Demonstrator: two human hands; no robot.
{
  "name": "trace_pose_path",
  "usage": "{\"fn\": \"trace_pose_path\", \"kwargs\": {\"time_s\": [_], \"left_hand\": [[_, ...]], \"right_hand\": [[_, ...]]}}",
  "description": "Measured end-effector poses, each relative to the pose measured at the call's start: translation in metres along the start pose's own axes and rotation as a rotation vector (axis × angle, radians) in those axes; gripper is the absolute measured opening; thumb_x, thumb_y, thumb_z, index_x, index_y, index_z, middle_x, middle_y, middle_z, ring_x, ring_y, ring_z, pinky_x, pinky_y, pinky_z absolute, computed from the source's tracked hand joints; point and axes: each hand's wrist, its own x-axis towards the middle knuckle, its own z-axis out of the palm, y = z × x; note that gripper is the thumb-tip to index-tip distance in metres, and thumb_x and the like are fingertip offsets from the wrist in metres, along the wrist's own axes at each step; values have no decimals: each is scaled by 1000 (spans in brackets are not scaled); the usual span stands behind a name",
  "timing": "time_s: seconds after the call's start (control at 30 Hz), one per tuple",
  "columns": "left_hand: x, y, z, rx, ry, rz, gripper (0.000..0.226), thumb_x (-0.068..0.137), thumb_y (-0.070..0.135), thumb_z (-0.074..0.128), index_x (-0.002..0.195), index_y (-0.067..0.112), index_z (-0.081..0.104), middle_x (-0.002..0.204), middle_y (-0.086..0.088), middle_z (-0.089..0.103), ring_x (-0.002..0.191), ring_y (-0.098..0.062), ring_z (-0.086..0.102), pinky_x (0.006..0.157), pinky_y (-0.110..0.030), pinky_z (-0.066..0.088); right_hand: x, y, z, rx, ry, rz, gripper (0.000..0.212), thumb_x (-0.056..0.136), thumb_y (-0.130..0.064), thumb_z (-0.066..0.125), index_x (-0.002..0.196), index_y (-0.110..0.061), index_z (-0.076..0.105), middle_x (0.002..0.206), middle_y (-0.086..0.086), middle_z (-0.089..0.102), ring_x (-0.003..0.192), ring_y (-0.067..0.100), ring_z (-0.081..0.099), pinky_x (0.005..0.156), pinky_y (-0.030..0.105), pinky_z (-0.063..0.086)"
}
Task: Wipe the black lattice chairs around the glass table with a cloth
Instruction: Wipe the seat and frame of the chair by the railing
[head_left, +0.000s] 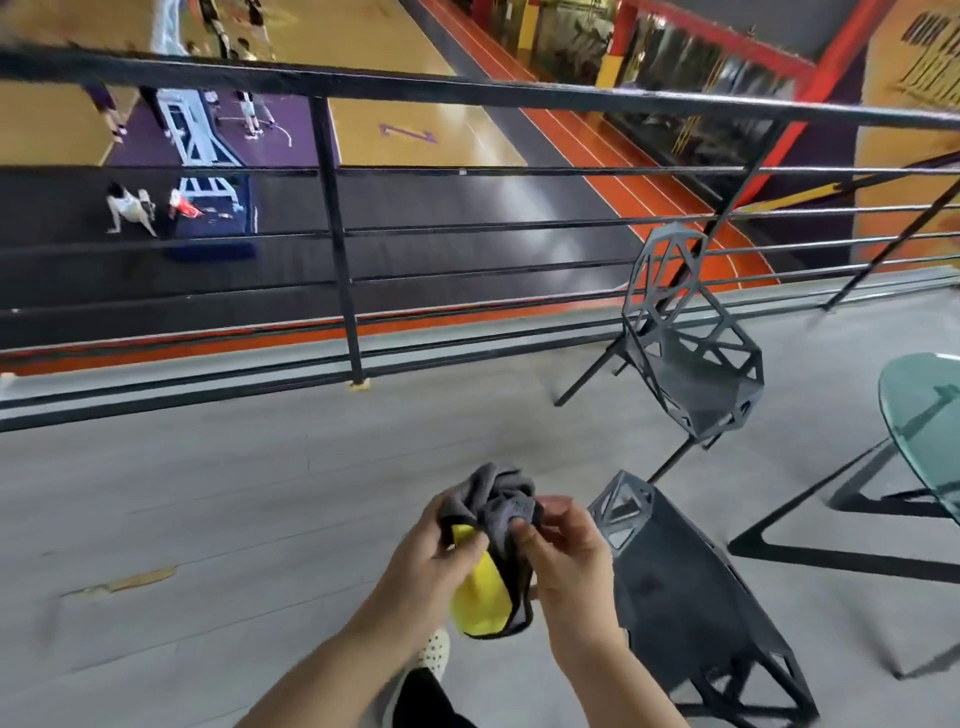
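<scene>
Both hands hold a bunched cloth (493, 499), grey on one side and yellow on the other, in front of me above the floor. My left hand (436, 561) grips its left part. My right hand (566, 551) pinches a grey fold between thumb and fingers. A black lattice chair (691, 613) stands just right of my hands, its back toward me. A second black lattice chair (685, 343) stands farther off by the railing. The round glass table (919, 415) shows at the right edge.
A black metal railing (337, 234) runs across the view ahead, with a sports court far below. The table's black angled legs (831, 519) spread over the grey floor to the right. My foot in a white shoe (434, 654) is below the hands.
</scene>
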Motion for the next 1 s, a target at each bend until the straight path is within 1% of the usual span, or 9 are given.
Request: {"fn": "trace_pose_path", "kwargs": {"time_s": [0.13, 0.23, 0.37, 0.5, 0.63, 0.73, 0.8, 0.87, 1.0], "left_hand": [[74, 21, -28, 55, 180, -78, 19, 96, 15, 51, 91, 30, 62, 97, 13, 67, 97, -11, 62, 86, -22, 46], [128, 41, -58, 90, 247, -132, 17, 96, 18, 53, 92, 32, 62, 99, 9, 67, 96, -13, 62, 86, -33, 46], [199, 62, -94, 178, 318, -114, 11, 92, 9, 57, 93, 14, 67, 83, -5, 70, 77, -22, 63, 66, -28, 49], [259, 75, -98, 238, 321, -130, 14, 90, 21, 61, 85, 8, 65, 82, -16, 63, 79, -30, 58, 70, -36, 43], [319, 91, -74, 228, 244, -130, 13, 89, 35, 61, 85, 23, 64, 93, -11, 68, 92, -29, 62, 84, -46, 47], [361, 103, -54, 235, 119, -128, 14, 96, 29, 53, 83, 32, 58, 89, 11, 62, 87, -6, 58, 74, -23, 43], [388, 110, -45, 264, -15, -144, 7, 96, 27, 52, 98, 30, 58, 97, 17, 59, 94, -2, 57, 78, -17, 40], [416, 117, -40, 287, -165, -145, 3, 95, 31, 53, 94, 30, 57, 91, 25, 62, 90, 6, 58, 78, -10, 42], [477, 131, -45, 141, -375, -278, 45, 75, 57, 56, 102, 22, 64, 104, -5, 70, 98, -19, 66, 91, -41, 49]], "right_hand": [[75, -7, 14, 48, 148, 0, 18, 83, 7, 65, 74, -7, 57, 59, -5, 60, 55, 5, 52, 53, 14, 43], [138, -11, 11, 84, 255, 45, 18, 87, -3, 64, 76, -13, 53, 71, 6, 54, 69, 16, 50, 65, 26, 42], [208, -30, 0, 9, 324, 49, 15, 92, -9, 57, 79, -6, 51, 73, 6, 52, 72, 19, 47, 65, 30, 37], [250, -48, 0, -207, 356, 22, 11, 94, -16, 55, 89, -7, 53, 77, 1, 55, 68, 11, 48, 62, 23, 38], [285, -58, 20, -346, 464, 12, 13, 95, -24, 52, 89, -13, 51, 75, -2, 56, 71, 22, 52, 56, 19, 35], [313, -67, 50, -303, 486, 32, 15, 96, -24, 51, 83, -16, 48, 71, -1, 54, 66, 18, 49, 53, 14, 34], [334, -70, 77, -198, 449, 30, 15, 96, -22, 51, 83, -16, 48, 72, 0, 54, 68, 17, 49, 58, 20, 38], [358, -73, 102, -111, 403, 35, 9, 96, -19, 52, 87, -16, 51, 79, 1, 57, 74, 15, 54, 67, 26, 44], [404, -89, 142, 88, 308, 10, 13, 91, -10, 60, 101, -13, 52, 93, -1, 65, 84, 5, 63, 76, 25, 51]]}}
